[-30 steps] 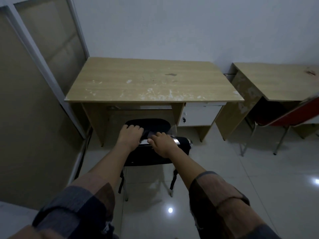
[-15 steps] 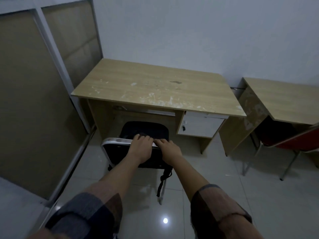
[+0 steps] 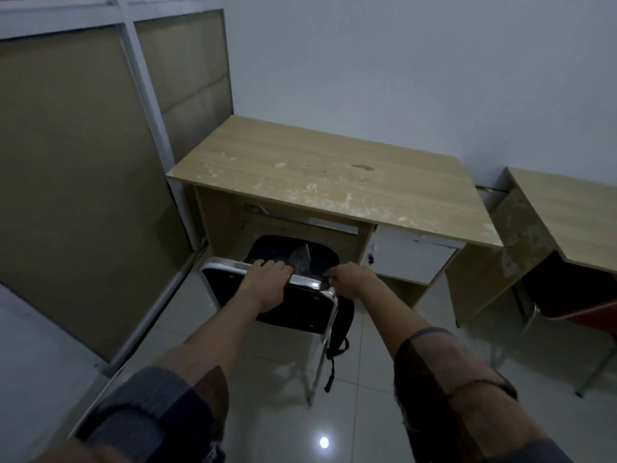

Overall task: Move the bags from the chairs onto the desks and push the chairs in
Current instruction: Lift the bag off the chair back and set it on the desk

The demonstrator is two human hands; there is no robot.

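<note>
No readable writing or labels anywhere. Wooden desk (image 3: 320, 182) ahead of both hands, top bare apart from white scuffs, white drawer (image 3: 407, 262) just beyond the right hand. Second desk (image 3: 567, 212) far right, cut off by the frame, red chair (image 3: 587, 312) partly hidden under it. Black chair (image 3: 277, 295) directly under the hands, seat partly inside the desk's knee space, open tile floor behind it. Black bag (image 3: 340, 325) hangs off the chair back below the right hand, straps dangling; how it is attached is hidden. Left hand (image 3: 267, 279) curled over the chrome top rail (image 3: 220, 264), gripping it. Right hand (image 3: 350, 279) closed at the rail's right corner; whether on rail or bag strap, cannot tell. Something pale on the seat, unclear.
</note>
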